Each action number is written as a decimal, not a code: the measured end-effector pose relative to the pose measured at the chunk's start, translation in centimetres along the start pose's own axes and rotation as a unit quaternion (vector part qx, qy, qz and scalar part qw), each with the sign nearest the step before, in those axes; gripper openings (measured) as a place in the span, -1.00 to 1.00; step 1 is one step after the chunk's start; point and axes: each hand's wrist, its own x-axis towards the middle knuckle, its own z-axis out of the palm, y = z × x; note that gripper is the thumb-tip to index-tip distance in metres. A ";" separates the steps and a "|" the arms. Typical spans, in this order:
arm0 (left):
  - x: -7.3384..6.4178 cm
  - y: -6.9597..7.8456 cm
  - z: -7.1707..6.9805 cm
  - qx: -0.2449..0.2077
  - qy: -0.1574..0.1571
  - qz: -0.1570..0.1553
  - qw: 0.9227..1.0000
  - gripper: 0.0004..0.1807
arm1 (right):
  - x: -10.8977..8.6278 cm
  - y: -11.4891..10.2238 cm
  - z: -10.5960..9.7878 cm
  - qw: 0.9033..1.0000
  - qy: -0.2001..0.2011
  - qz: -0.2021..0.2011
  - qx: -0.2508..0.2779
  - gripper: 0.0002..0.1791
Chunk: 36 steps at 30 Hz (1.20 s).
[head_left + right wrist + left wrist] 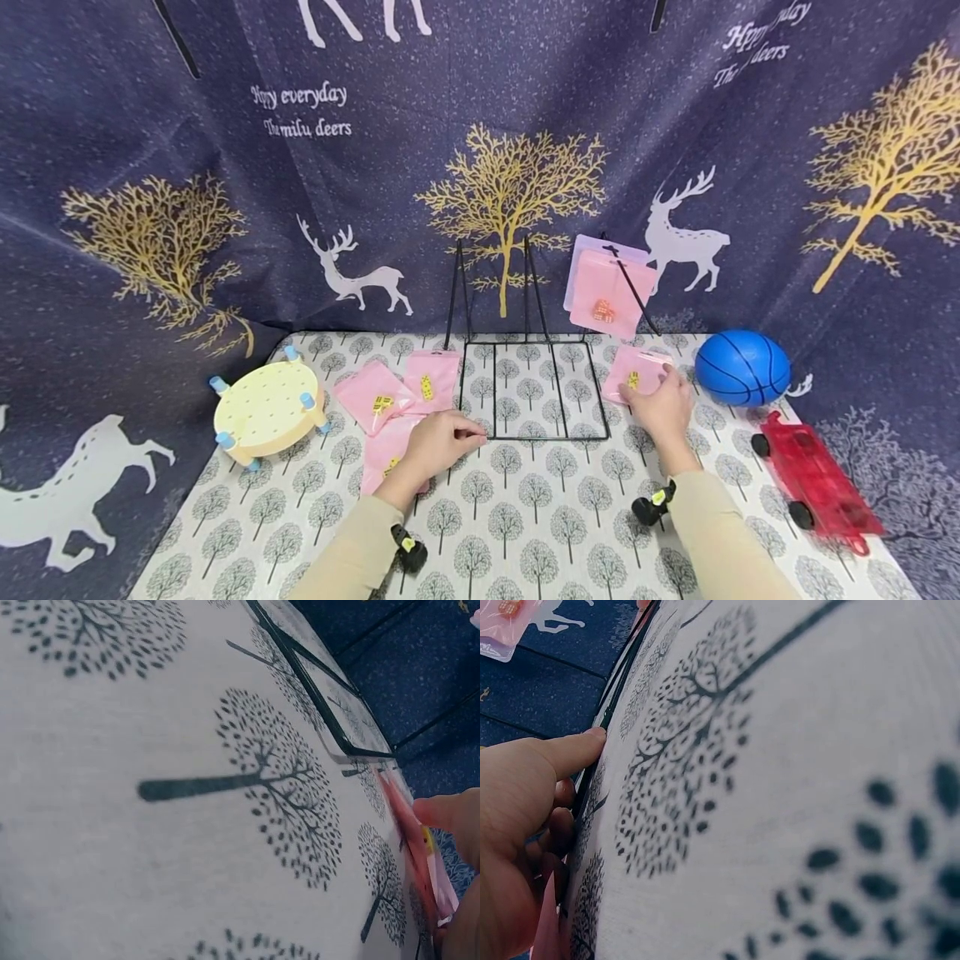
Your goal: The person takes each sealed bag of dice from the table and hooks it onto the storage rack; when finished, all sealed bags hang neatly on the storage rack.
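Right hand [663,412] pinched a pink bag [621,364] toward the desk's [570,533] back-right corner; left hand [442,442] pinched the black rack's [547,438] front-left corner. Bag seemed light, limp, slippery, hardly fragile; its yellow piece [633,379] could slide, so an edge grip suited. Rack looked stiff.

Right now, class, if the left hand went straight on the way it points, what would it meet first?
The left hand would most likely meet the black wire rack first, at the near left corner of its base. It may even be touching there; the exact depth is unclear.
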 end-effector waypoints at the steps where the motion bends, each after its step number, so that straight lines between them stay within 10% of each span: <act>1: 0.0 0.0 0.0 0.000 0.000 0.001 1.000 -0.87 | 0.1 0.1 0.0 1.000 -0.001 0.002 -0.001 0.18; 36: 0.0 -0.4 0.3 -0.002 0.009 0.012 1.000 -0.89 | -4.2 1.7 -4.0 0.997 -0.070 -0.006 0.011 -0.11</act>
